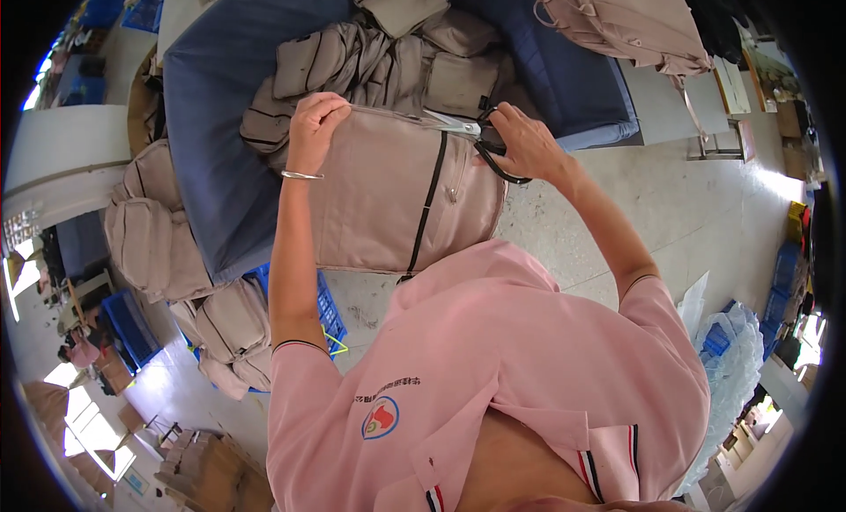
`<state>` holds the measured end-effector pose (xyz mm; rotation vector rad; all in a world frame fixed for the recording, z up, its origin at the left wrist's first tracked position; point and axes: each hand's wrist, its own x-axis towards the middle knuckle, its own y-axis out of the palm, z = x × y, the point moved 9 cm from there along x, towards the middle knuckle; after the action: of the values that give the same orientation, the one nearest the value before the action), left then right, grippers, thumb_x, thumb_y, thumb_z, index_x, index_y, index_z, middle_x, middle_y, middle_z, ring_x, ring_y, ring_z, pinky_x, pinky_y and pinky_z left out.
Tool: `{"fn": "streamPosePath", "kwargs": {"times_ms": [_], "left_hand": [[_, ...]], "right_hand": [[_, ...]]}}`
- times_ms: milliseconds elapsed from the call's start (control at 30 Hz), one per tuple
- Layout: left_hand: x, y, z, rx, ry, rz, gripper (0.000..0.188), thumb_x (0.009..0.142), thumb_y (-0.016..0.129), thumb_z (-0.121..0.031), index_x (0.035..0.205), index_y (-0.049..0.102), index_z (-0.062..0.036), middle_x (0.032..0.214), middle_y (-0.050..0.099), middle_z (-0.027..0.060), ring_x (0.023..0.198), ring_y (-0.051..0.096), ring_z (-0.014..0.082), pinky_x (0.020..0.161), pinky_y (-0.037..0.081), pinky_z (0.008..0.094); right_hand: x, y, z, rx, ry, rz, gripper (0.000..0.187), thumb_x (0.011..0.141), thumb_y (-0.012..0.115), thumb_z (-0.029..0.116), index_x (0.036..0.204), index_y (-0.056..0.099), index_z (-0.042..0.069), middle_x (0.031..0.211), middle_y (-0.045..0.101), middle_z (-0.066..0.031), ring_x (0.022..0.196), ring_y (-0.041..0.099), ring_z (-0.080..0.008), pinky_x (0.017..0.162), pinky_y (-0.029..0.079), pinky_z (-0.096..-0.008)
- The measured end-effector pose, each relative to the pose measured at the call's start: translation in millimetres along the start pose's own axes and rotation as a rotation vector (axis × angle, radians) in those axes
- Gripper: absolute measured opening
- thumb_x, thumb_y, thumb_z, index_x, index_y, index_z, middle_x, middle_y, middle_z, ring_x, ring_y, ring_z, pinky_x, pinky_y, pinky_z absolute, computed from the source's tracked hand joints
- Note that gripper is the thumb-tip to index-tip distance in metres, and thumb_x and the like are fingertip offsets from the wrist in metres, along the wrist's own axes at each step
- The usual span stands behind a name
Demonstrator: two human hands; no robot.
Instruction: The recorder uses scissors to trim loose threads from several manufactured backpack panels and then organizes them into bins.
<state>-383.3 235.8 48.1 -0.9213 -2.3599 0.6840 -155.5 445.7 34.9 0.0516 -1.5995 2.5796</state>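
Note:
A beige backpack (379, 199) with a dark zipper line hangs in front of me. My left hand (315, 124) pinches its upper left edge, fingers closed on the fabric. In my right hand (524, 144) is a pair of scissors (460, 124) with black handles and silver blades. The blades point left and lie along the bag's top edge, near its upper right part. Whether they touch a thread there is too small to tell.
Beyond the bag, a blue padded bin (220, 98) holds several beige bags (335, 63). More bags (154, 221) lie at the left, some in a blue crate (328, 309). Another backpack (621, 23) is at the upper right. A clear plastic bag (731, 353) stands at the right.

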Motion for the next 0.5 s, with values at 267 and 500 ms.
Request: {"fn": "streamPosePath", "kwargs": {"times_ms": [267,500], "left_hand": [[1,3,5,-0.043,-0.042,0.022,0.014,0.085,0.072,-0.016,0.091,0.072,-0.0035,0.097,0.068,0.0037,0.096,0.059,0.0205,0.084,0.046,0.0303],[2,4,5,-0.038,-0.053,0.034,0.014,0.086,0.072,-0.016,0.091,0.072,-0.0030,0.097,0.068,0.0037,0.097,0.059,0.0200,0.085,0.045,0.0292]], "right_hand": [[33,36,-4,0.047,-0.086,0.187,0.057,0.082,0.068,0.051,0.094,0.050,-0.002,0.092,0.050,-0.0169,0.090,0.057,-0.0377,0.069,0.047,-0.0462],[35,43,-5,0.070,-0.100,0.202,0.056,0.082,0.070,0.050,0.090,0.052,-0.002,0.087,0.054,-0.0173,0.079,0.058,-0.0400,0.068,0.047,-0.0468]]}}
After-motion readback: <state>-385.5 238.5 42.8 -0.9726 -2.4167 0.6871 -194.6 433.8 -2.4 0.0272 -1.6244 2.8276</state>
